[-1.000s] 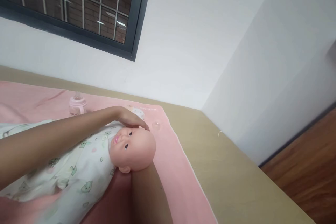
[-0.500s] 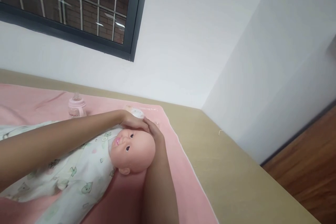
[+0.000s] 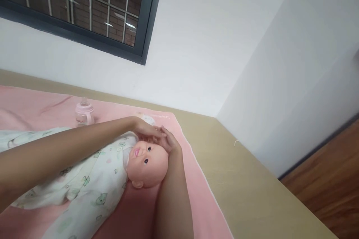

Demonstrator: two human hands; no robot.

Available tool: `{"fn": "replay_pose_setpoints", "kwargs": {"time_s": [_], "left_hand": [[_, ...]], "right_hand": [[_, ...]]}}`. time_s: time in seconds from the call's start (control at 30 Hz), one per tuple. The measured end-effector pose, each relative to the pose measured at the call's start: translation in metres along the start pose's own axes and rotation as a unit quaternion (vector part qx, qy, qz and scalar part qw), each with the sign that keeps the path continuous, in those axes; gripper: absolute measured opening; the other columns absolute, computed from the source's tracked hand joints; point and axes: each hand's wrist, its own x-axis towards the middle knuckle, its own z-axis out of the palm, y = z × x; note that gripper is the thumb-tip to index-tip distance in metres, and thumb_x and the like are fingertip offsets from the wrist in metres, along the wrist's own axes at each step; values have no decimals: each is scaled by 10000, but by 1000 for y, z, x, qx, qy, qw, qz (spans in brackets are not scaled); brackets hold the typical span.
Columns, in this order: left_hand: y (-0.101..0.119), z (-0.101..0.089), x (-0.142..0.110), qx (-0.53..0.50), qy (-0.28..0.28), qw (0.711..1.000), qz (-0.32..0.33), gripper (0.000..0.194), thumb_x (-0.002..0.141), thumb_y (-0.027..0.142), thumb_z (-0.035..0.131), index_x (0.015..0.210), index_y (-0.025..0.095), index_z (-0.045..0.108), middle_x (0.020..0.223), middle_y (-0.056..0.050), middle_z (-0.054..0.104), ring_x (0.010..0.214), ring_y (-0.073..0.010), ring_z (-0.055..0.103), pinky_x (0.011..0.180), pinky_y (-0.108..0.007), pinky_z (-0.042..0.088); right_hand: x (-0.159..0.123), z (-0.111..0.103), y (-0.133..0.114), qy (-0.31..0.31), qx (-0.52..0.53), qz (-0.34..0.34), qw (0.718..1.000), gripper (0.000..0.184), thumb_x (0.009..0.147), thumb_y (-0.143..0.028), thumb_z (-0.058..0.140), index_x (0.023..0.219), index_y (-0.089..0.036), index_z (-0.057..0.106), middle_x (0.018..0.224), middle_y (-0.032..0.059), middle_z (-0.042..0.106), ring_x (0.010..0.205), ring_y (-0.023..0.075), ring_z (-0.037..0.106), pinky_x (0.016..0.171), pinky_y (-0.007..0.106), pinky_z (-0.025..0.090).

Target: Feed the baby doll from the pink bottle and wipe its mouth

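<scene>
A baby doll [image 3: 150,166] in a white sleepsuit [image 3: 92,190] with green animal prints lies on its back on a pink sheet [image 3: 134,213]. Its bare head points to the right. From the left, my left arm crosses above the doll's chest, and my left hand [image 3: 148,129] is beyond the face with fingers stretched rightward. My right forearm runs up past the crown. Against the far side of the head, my right hand [image 3: 169,141] is cupped, its fingers meeting those of the left. Anything between the palms is hidden. A white printed cuff [image 3: 148,120] shows just behind my left hand.
A pink baby bottle [image 3: 84,112] stands upright behind the doll's body. The sheet covers part of a tan surface [image 3: 224,171], which meets a white wall [image 3: 190,63]. A dark-framed barred window [image 3: 140,37] is at upper left, and a brown wooden panel [image 3: 331,179] at right.
The view has shifted slightly, and the doll's head appears a little further right and lower. My hands have moved slightly right, with more of the right fingers showing.
</scene>
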Motion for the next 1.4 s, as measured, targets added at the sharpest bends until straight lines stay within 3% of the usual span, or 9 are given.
{"fn": "replay_pose_setpoints", "kwargs": {"time_s": [0.1,0.2,0.3,0.4,0.7,0.93,1.13,1.23,1.4], "left_hand": [[4,-14,-15,-15,89,996,13,562,756,648,529,990,153,656,995,-130,713,913,-260,670,805,-333,529],[7,-24,-38,-13,218,976,25,557,774,608,541,1067,140,609,1107,-146,674,979,-252,648,868,-324,491],[5,-23,-61,9,313,949,35,518,779,580,547,1028,132,625,1055,-137,686,955,-264,649,828,-330,492],[-5,-17,-81,37,361,931,34,486,782,577,550,986,149,656,990,-101,704,910,-264,659,775,-328,496],[-39,-3,-111,46,391,919,-1,478,827,623,506,1000,210,673,983,-64,712,870,-255,664,737,-317,481],[-49,-1,-122,45,396,917,4,485,819,631,492,988,224,695,950,-54,717,847,-252,652,698,-304,461],[-49,-3,-132,49,416,908,-19,492,830,632,470,1006,226,684,935,-45,719,795,-241,651,646,-295,458],[-50,-2,-132,62,413,908,-5,457,837,594,479,1029,229,676,988,-46,713,861,-242,653,692,-297,479],[-46,8,-128,140,403,902,63,422,827,364,498,1217,240,599,1179,-63,649,1006,-243,628,807,-311,492]], "right_hand": [[0,1,0,3,4,-3,1000,252,888,-368,541,990,-165,648,870,46,708,781,153,659,823,323,537],[-2,5,-2,7,-19,9,1000,311,912,-384,500,1011,-135,658,1023,93,701,908,184,672,906,372,516],[-6,11,-4,-12,-50,42,998,357,918,-399,485,1038,-115,666,1121,114,679,957,204,673,967,396,487],[-10,18,-6,-4,-75,73,995,359,918,-396,487,1005,-106,679,1133,111,677,936,203,681,985,391,481],[-7,8,-4,15,-104,46,993,378,913,-415,502,1049,-108,675,1063,118,691,899,168,690,891,299,528],[-2,12,-1,-9,-127,60,990,389,878,-442,551,1114,-151,658,1226,98,625,940,181,687,872,296,516],[-2,15,2,-42,-129,80,988,461,871,-448,557,1198,-126,610,925,99,704,929,176,674,874,290,488],[-4,11,1,-55,-96,42,993,429,877,-432,543,1179,-138,628,944,83,700,855,140,654,741,231,500],[-12,9,-16,-69,-79,-55,993,398,852,-465,543,1103,-185,675,1131,70,670,684,89,556,571,196,465]]}}
